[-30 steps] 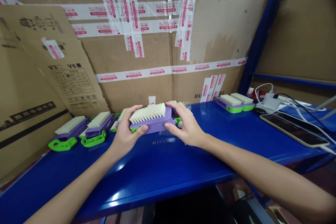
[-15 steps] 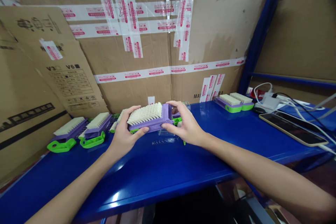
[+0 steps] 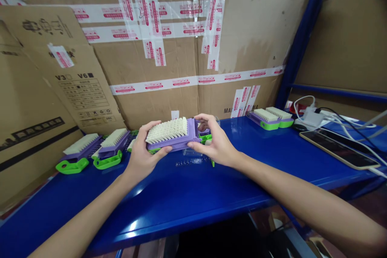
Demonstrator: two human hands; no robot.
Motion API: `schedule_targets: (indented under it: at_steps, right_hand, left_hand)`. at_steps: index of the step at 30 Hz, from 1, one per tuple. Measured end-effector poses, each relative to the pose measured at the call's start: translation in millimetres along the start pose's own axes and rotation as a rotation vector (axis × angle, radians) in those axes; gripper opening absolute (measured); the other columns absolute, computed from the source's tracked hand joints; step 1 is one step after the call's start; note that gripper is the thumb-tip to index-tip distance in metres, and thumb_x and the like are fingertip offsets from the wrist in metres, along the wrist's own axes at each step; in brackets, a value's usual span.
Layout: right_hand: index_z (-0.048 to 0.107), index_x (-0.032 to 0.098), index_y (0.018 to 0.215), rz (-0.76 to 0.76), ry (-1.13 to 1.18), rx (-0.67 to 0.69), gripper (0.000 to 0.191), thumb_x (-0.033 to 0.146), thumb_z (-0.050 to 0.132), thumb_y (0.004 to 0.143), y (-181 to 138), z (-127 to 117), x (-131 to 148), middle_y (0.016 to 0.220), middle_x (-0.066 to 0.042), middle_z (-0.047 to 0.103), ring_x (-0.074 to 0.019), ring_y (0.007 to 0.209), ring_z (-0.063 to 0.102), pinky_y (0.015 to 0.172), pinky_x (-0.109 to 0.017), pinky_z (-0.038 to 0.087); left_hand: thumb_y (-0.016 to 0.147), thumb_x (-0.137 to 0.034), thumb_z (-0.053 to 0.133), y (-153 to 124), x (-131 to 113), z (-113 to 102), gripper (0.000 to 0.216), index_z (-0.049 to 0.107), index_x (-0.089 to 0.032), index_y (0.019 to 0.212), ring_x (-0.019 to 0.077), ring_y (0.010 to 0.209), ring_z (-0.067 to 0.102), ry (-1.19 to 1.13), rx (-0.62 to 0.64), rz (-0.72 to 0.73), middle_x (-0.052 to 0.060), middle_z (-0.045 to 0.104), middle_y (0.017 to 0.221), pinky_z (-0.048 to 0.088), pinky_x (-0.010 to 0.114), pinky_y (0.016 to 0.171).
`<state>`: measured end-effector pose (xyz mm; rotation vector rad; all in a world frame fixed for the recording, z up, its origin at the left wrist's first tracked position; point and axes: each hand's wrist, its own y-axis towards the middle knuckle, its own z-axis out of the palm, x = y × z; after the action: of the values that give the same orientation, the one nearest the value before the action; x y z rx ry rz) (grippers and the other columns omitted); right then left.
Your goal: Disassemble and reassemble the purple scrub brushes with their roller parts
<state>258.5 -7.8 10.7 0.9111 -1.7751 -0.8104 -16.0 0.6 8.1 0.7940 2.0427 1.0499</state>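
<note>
Above the blue shelf I hold a purple brush (image 3: 168,131) with cream bristles facing up, tilted slightly. My left hand (image 3: 146,147) wraps its left end, thumb along the near side. At the right end, my right hand (image 3: 213,141) grips the purple frame between thumb and fingers. A bit of green shows under the brush by the left thumb. Beneath and behind it, partly hidden, lie green and purple parts and a clear plastic piece (image 3: 193,152). A thin coil spring (image 3: 185,163) lies on the shelf just below the brush.
On the left stand two purple brushes with green handles, a nearer one (image 3: 72,165) and another (image 3: 112,145). Two more brushes (image 3: 270,117) sit at the back right. Phones (image 3: 338,149) and white cables (image 3: 335,119) lie far right. Taped cardboard (image 3: 157,60) walls the blue shelf (image 3: 181,201).
Both hands still hold the brush, nearly in place. The whole view has shifted very slightly, and the right fingers have moved a little at the brush's end.
</note>
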Motion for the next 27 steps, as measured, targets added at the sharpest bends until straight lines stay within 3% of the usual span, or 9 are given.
schedule_targets:
  at_steps: [12, 16, 27]
  right_hand:
    - [0.045, 0.027, 0.159, -0.072, -0.126, 0.092, 0.070, 0.052, 0.074, 0.100, 1.8, -4.7, -0.1, 0.129, -0.011, 0.068, -0.0283, 0.109, 0.062, 0.093, -0.048, 0.057]
    - [0.038, 0.030, 0.164, -0.097, -0.126, 0.133, 0.071, 0.049, 0.070, 0.104, 2.3, -5.5, 1.1, 0.140, -0.012, 0.063, -0.0291, 0.115, 0.061, 0.099, -0.051, 0.055]
    - [0.048, 0.027, 0.151, -0.116, -0.110, 0.164, 0.059, 0.051, 0.070, 0.102, -0.3, -3.6, 1.7, 0.135, -0.013, 0.059, -0.0306, 0.126, 0.057, 0.108, -0.052, 0.051]
  left_hand:
    - [0.091, -0.061, 0.080, -0.5, 1.0, -1.3, 0.072, 0.053, -0.027, 0.148, 0.0304, 0.125, 0.067, 0.027, -0.005, 0.030, 0.010, 0.066, 0.141, 0.056, 0.046, 0.104]
    - [0.093, -0.059, 0.079, 1.4, 0.2, -3.0, 0.069, 0.054, -0.028, 0.149, 0.0297, 0.124, 0.067, 0.032, 0.010, 0.057, 0.010, 0.067, 0.140, 0.056, 0.045, 0.103]
    - [0.089, -0.053, 0.086, 1.2, -4.3, -1.6, 0.073, 0.054, -0.030, 0.151, 0.0325, 0.129, 0.063, 0.029, 0.035, 0.194, 0.011, 0.066, 0.138, 0.053, 0.055, 0.112]
